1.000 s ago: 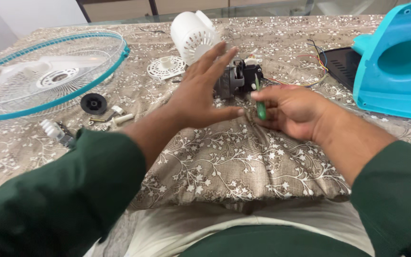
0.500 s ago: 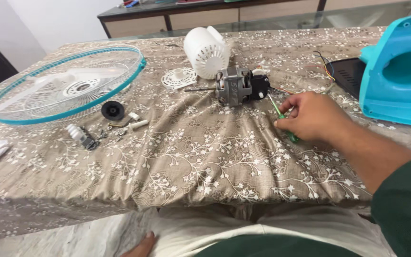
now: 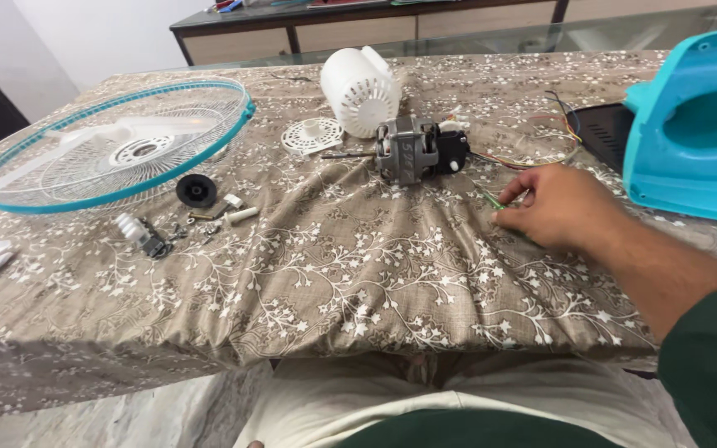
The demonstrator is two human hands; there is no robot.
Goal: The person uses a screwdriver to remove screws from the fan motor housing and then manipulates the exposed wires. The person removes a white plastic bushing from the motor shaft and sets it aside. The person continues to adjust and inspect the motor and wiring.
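My right hand (image 3: 559,207) rests on the patterned tablecloth (image 3: 358,274), fingers curled around a thin green screwdriver (image 3: 493,200) whose end sticks out to the left of the fingers. A grey and black fan motor (image 3: 412,149) with its shaft pointing left lies a short way beyond the hand, not touched. Behind the motor a white ribbed motor cover (image 3: 361,90) lies on its side, with a white round disc (image 3: 313,134) next to it. My left hand is out of sight.
A fan guard with a teal rim (image 3: 109,149) lies at the left. Near it are a black knob (image 3: 197,190), small white pieces and screws (image 3: 234,211), and a small grey part (image 3: 144,234). A teal fan housing (image 3: 695,124), black panel (image 3: 599,124) and coloured wires (image 3: 533,145) are at the right.
My left hand has let go of the motor and drawn back out of view. My right hand has come down and right onto the cloth with the screwdriver.
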